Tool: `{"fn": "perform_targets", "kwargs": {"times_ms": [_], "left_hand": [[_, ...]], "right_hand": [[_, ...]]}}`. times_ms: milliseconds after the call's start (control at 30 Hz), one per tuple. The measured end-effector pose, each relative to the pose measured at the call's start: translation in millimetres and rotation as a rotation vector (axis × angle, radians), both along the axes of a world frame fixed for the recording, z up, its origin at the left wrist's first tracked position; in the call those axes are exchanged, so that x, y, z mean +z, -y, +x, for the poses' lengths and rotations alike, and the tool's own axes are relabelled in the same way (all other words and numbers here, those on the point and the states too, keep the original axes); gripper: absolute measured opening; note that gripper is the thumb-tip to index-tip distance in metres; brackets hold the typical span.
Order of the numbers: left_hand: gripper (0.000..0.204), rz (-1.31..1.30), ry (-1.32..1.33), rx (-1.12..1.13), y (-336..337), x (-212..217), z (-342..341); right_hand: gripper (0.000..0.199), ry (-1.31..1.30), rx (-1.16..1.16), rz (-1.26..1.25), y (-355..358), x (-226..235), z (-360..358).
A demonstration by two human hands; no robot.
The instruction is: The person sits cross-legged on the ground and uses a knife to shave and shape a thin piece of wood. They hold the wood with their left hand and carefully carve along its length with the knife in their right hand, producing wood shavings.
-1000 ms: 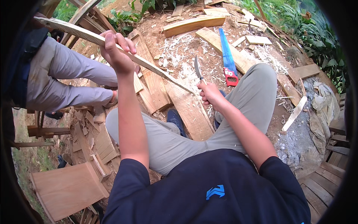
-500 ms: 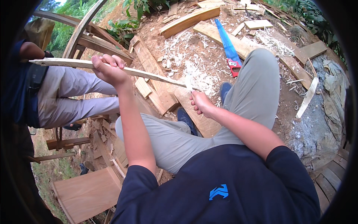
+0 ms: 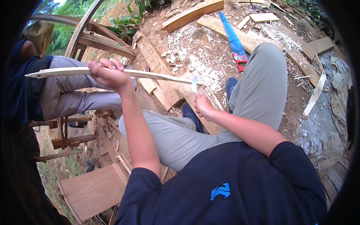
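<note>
**Slat held level, blade at its near tip**

The left hand (image 3: 109, 75) is wrapped tight around a long, thin wooden slat (image 3: 67, 72), fingers curled over the top edge, gripping it somewhere past the middle of its length. The slat's long axis runs almost level across the view: one end juts out well to the left of that hand, in front of a seated person's knees (image 3: 71, 101), and the other end tapers to a fine point (image 3: 195, 83) off to the right.

The right hand (image 3: 204, 107) sits just below and beside that tapered point. It is closed in a fist on the handle of a small knife (image 3: 194, 84), whose pale blade stands up from the fist and meets the slat at its tip; whether the edge is biting into the wood or only touching cannot be told.

So the working end of the slat lies directly above the right hand, while the left hand holds it from well apart, further along the same axis. Beyond the right hand, on the ground past the raised knee, a blue-bladed handsaw (image 3: 233, 39) lies among pale shavings (image 3: 195, 56) and offcut boards.
</note>
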State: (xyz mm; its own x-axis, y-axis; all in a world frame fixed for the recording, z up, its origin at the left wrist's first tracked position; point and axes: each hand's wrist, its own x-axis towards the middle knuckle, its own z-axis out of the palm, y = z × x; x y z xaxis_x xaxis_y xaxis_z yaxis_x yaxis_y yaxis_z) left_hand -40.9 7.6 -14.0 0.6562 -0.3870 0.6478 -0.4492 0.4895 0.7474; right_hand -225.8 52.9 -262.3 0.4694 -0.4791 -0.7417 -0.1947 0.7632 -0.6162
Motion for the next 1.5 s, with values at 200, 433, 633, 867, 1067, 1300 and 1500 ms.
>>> {"fn": "perform_targets", "kwargs": {"times_ms": [200, 433, 633, 867, 1067, 1300, 1500], "left_hand": [[0.045, 0.005, 0.001, -0.004, -1, 1, -5], [0.041, -0.058, 0.052, -0.014, -12, -4, -6], [0.033, -0.069, 0.018, -0.197, -7, 8, -45], [0.035, -0.086, -0.018, -0.177, 5, 9, -79], [0.039, -0.062, -0.069, -0.024, 3, 8, -41], [0.04, -0.053, -0.07, -0.02, -1, 8, -44], [0.043, -0.054, -0.013, 0.038, -4, 3, -24]], "right_hand": [[0.037, -0.018, 0.059, -0.268, 1, -13, -10], [0.031, -0.08, 0.165, -0.974, 20, 85, -34], [0.027, -0.212, 0.407, -1.084, 24, 136, -49], [0.012, -0.406, 0.533, -1.139, 16, 153, -50], [0.015, -0.425, 0.58, -1.083, 27, 100, -33], [0.018, -0.316, 0.51, -1.163, 23, 121, -22], [0.019, -0.329, 0.541, -1.204, 26, 110, -17]]}}
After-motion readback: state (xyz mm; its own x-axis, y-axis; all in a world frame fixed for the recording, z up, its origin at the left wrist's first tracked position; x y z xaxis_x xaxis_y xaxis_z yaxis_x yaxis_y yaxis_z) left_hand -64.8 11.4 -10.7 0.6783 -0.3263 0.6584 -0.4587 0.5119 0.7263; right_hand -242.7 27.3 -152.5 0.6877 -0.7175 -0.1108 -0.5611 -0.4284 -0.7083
